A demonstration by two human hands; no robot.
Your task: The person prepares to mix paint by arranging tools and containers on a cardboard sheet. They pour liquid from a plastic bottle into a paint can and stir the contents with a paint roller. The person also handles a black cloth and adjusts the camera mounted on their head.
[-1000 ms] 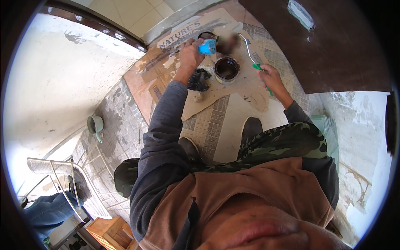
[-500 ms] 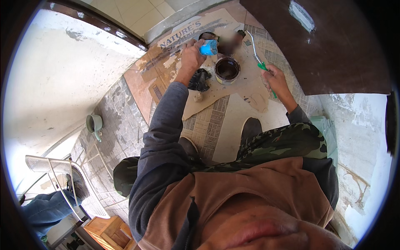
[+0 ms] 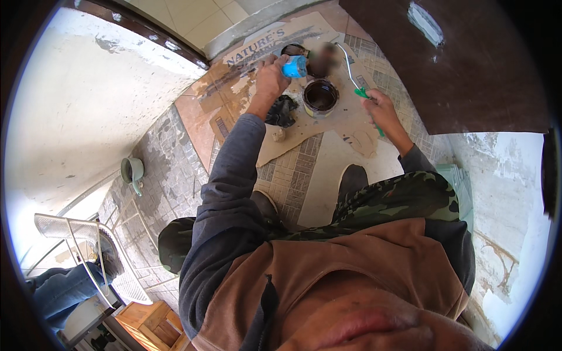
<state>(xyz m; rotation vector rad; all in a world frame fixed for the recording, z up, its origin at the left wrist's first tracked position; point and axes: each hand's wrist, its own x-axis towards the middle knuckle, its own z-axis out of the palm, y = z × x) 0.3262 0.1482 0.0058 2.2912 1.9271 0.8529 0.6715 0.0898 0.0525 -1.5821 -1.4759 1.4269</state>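
Note:
My left hand [image 3: 270, 79] is closed around a small blue can [image 3: 294, 67], which it holds tipped to the right over the cardboard [image 3: 240, 79]. My right hand [image 3: 380, 108] grips the green handle of a paint roller [image 3: 349, 64]. Its bent wire frame reaches forward and left to a dark, blurred patch where the roller head cannot be made out clearly. Between my hands stands an open can of dark brown paint [image 3: 320, 98]. A crumpled black plastic bag [image 3: 282, 111] lies beside it, below my left wrist. Another dark round container [image 3: 293, 51] sits behind the blue can.
A dark brown panel [image 3: 451, 76] stands on the right. A green-grey pot [image 3: 133, 171] rests on the tiled floor at left. Lower left are a white metal chair [image 3: 76, 234], a wooden cabinet [image 3: 153, 324] and another person's jeans-clad leg [image 3: 67, 289]. Stacked glass-like sheets [image 3: 456, 187] lean at right.
My right hand has shifted slightly left and forward, carrying the roller left toward the blue can. My left hand with the can has hardly moved. The other person's leg has shifted a little.

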